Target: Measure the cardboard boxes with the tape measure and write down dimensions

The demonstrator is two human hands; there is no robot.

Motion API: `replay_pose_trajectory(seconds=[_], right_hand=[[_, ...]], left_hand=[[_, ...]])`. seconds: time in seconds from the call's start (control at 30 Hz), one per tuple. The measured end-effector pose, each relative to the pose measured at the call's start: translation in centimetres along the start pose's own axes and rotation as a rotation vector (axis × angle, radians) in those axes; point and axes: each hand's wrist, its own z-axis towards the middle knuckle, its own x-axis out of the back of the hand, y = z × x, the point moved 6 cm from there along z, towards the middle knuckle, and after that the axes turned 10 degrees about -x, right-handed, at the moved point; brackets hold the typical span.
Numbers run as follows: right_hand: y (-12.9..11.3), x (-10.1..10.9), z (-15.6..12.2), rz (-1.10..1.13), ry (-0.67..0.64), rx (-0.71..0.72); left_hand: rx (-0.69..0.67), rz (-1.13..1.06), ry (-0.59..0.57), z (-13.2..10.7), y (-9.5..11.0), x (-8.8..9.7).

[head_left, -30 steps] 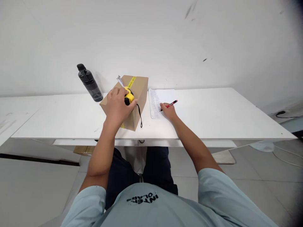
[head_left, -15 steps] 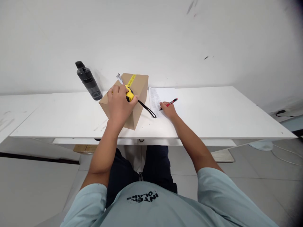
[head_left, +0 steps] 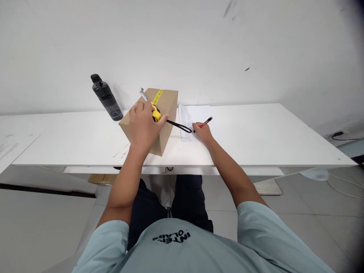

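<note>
My left hand point(head_left: 145, 123) is closed around a yellow and black tape measure point(head_left: 156, 113) on top of a brown cardboard box point(head_left: 167, 104). A short length of its blade point(head_left: 143, 94) sticks out toward the wall, and its black wrist strap point(head_left: 180, 127) hangs out to the right over the paper's edge. Yellow printed tape point(head_left: 158, 97) runs along the box top. Between the fingers of my right hand point(head_left: 202, 132) is a red and black pen point(head_left: 206, 122), its tip down at a sheet of paper point(head_left: 196, 110) with handwriting on its left part.
A dark, see-through water bottle point(head_left: 107, 98) stands on the white table point(head_left: 256, 140), left of the box and close to the wall point(head_left: 182, 49). Below the table edge, a cardboard piece point(head_left: 102, 179) shows at the left. A black cable point(head_left: 338, 134) lies at the far right.
The strap of the tape measure has swung right and slightly up, toward my right hand. My left thumb has shifted a little outward. The pen has moved slightly; the box stays put.
</note>
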Motion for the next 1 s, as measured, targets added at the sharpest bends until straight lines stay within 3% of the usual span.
replay_pose_trajectory(seconds=[0.77,1.0], right_hand=[[0.25,0.14,0.1,-0.016,0.058,0.023],[0.44,0.22,0.32,-0.023,0.049,-0.002]], left_hand=[[0.03,0.026,0.007,-0.08,0.01,-0.36],[0.034,0.101,-0.073,-0.24,0.54,0.08]])
